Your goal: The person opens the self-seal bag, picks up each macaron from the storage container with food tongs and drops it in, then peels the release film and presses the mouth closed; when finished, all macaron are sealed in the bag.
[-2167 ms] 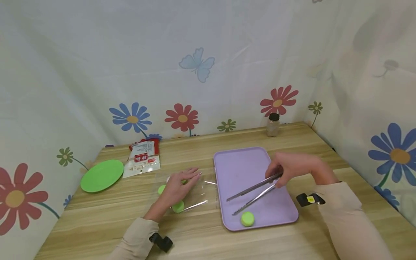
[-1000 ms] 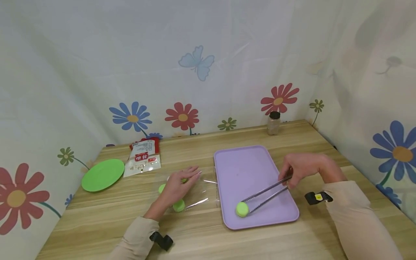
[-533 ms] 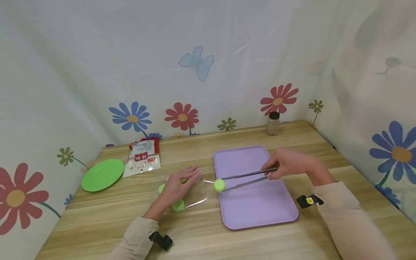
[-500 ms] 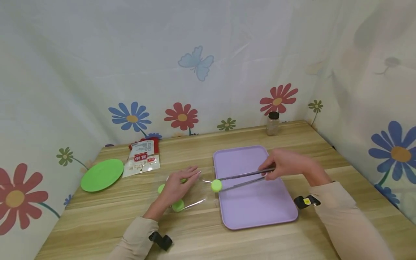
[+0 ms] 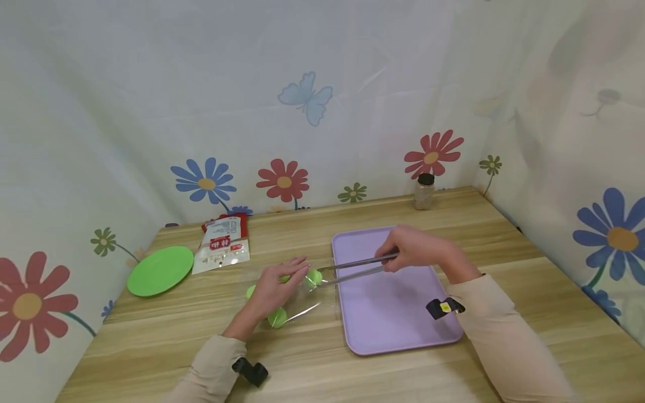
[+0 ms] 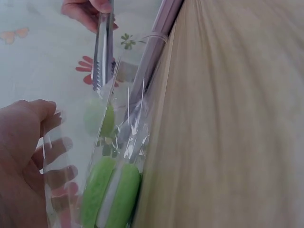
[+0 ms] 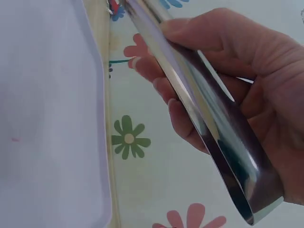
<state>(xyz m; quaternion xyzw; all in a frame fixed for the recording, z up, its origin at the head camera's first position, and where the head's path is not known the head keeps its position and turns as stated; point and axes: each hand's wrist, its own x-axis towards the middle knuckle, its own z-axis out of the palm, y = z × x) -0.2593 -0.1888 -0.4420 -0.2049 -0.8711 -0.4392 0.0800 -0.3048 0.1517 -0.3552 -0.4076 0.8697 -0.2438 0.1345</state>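
Note:
My right hand (image 5: 418, 251) grips the metal tongs (image 5: 359, 271), thumb on one arm and fingers on the other. Their tips point left, at a green macaron (image 5: 314, 277) that overlaps the mouth of a clear plastic bag (image 5: 302, 305). More green macarons lie within the bag, one at its near side (image 5: 276, 318); others are partly hidden under my left hand (image 5: 276, 285). In the left wrist view the film passes between my left thumb and fingers, which hold it up. A macaron with white filling (image 6: 97, 190) shows through the film there.
The purple tray (image 5: 388, 330) lies right beside the bag, under the tongs and right hand. A green plate (image 5: 160, 271) and printed food pouches (image 5: 223, 246) lie at the left. A jar with a black lid (image 5: 424, 191) stands at the back right.
The tongs closed on the macaron on the tray, lifted it, and carried it left over the tray's rim to the bag. My left hand has stayed in place on the bag.

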